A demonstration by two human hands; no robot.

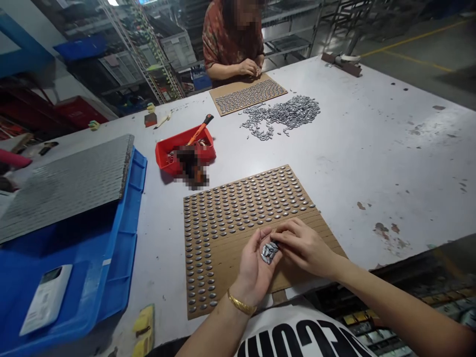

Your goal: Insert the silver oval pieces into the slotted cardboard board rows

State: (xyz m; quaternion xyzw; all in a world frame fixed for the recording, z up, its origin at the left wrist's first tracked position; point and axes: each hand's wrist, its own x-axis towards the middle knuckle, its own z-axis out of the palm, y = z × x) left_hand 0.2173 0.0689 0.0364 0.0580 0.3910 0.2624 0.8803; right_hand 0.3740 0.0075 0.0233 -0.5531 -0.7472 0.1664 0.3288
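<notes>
My left hand is cupped palm up over the cardboard and holds a small heap of shiny grey oval metal pieces. My right hand reaches over that palm, its thumb and fingertips pinched together at the heap's edge on a small metal piece, mostly hidden by the fingers. Beneath both hands lies a brown cardboard sheet. Rows of the same oval pieces cover its far part and a strip down its left side. Bare cardboard shows nearest my hands.
A loose pile of metal pieces lies farther back. Across the table, a co-worker bends over another filled cardboard sheet. At left are a red bin with tools and a blue crate bearing stacked sheets and a white device.
</notes>
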